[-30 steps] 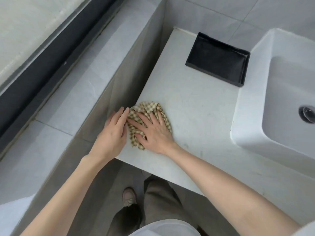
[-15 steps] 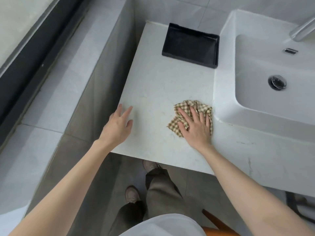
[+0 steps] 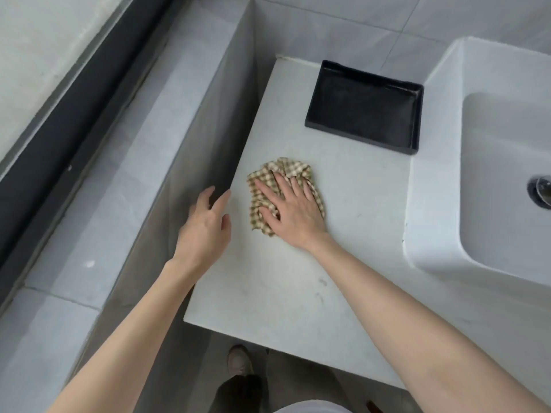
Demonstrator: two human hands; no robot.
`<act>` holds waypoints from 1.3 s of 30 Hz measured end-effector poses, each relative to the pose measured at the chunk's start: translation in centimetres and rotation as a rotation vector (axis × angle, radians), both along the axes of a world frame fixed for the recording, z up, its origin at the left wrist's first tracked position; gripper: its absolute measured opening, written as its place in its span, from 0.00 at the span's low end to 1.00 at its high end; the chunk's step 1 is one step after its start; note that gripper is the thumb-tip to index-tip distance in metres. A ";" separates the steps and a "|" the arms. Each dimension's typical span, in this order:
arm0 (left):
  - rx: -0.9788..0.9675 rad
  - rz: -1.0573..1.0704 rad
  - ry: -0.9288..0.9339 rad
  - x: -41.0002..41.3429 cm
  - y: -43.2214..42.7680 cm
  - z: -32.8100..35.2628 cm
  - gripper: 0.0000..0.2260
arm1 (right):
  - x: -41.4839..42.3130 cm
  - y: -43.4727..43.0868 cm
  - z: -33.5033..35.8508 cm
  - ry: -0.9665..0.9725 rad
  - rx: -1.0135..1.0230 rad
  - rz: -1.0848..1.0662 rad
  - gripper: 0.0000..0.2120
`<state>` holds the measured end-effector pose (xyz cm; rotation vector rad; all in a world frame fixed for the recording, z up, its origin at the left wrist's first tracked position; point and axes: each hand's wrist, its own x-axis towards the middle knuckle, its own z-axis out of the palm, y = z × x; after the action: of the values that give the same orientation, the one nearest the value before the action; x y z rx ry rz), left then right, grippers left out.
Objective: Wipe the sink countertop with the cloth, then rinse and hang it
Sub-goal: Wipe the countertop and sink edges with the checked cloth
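Head view, looking down on a pale stone worktop (image 3: 357, 210). Landmark for positions: the black rectangular tray (image 3: 366, 108), which sits at the back of the worktop with nothing in it.

- Cloth (image 3: 286, 169): tan and cream check, crumpled into a loose wad. It lies flat on the worktop, on the person's side of the tray and off toward the tray's left end, apart from it, with bare stone between the two.
- Right hand (image 3: 293, 214): palm down on top of the cloth, covering most of it. Its fingers (image 3: 269, 189) are straight and spread, pointing toward the tray, and they press the fabric onto the stone. They do not curl around or pinch it. Cloth shows beyond the fingertips and along both sides of the hand.
- Left hand (image 3: 205, 231): further left of the tray than the cloth, over the worktop's left edge. Its fingers are relaxed, slightly spread, and hold nothing. Contact with the edge cannot be confirmed. There is a narrow gap between this hand and the cloth.
- White sink basin (image 3: 432, 204): just beside the tray's right end, with its drain (image 3: 541, 192) partly in view.
- Grey tiled ledge (image 3: 134, 174): well left of the tray.
- One shoe (image 3: 238, 360): on the floor, below the worktop's front edge.
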<state>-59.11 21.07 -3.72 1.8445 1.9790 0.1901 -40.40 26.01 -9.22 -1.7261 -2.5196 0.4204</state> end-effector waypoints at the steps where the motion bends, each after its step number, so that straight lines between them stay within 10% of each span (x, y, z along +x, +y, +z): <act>1: -0.005 0.005 -0.001 0.1 0.6 -0.1 0.22 | -0.4 1.5 -0.1 0.003 0.002 0.035 0.26; 24: -0.036 0.007 -0.141 1.8 10.0 -2.5 0.23 | -3.9 27.3 -1.2 -0.020 0.092 -0.445 0.29; 39: 0.038 -0.044 -0.044 0.4 1.6 0.2 0.21 | -4.0 7.8 -0.7 0.077 0.060 -0.086 0.27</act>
<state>-58.74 22.66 -3.48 1.8894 1.9161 0.2549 -44.35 33.82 -9.92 -1.7532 -2.3710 0.3938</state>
